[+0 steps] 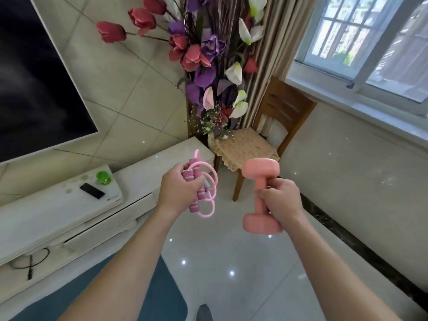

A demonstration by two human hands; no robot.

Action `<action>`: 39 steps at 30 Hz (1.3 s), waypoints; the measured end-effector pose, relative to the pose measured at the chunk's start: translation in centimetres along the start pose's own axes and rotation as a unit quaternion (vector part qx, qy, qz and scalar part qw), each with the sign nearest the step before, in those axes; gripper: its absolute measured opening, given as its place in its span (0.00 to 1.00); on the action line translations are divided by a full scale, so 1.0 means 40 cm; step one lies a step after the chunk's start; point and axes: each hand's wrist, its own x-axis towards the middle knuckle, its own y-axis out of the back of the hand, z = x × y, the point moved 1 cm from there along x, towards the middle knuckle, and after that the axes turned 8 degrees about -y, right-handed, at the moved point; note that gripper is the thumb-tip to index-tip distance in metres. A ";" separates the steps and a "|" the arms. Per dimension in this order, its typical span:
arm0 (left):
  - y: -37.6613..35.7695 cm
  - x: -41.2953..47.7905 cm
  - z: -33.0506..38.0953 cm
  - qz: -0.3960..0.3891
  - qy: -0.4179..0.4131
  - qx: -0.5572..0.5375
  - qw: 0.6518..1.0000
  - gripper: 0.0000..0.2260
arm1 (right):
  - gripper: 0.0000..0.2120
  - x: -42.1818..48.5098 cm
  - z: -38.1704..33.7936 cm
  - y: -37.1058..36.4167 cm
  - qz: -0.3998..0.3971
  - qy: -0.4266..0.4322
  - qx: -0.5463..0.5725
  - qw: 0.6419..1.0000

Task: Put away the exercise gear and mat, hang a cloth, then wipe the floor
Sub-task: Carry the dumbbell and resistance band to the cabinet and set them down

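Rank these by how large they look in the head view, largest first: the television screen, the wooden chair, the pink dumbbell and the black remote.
1. television screen
2. wooden chair
3. pink dumbbell, which looks bigger because it is nearer the camera
4. black remote, clearly the smallest

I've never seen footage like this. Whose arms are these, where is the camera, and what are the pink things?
There is no machine here. A person wears a camera on the head, and it looks down at their own two hands. The left hand grips a coiled pink exercise cord with foam handles. The right hand holds a pink dumbbell by its bar. A blue mat lies on the floor. A white cabinet carries a black remote.
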 end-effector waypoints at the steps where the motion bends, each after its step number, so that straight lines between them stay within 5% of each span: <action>1: -0.002 0.036 -0.008 0.003 0.004 -0.002 1.000 0.05 | 0.12 0.036 -0.016 -0.016 -0.003 -0.002 -0.004 1.000; 7: -0.002 0.255 -0.034 0.009 0.023 0.003 1.000 0.06 | 0.03 0.236 -0.123 -0.103 -0.016 0.018 -0.039 0.999; 29: -0.133 1.050 -0.239 0.065 0.127 0.061 0.988 0.09 | 0.04 1.090 -0.378 -0.477 -0.151 0.019 -0.100 0.983; 39: -0.126 1.327 -0.486 0.047 0.174 0.017 0.984 0.08 | 0.08 1.352 -0.410 -0.763 -0.181 0.031 -0.157 0.970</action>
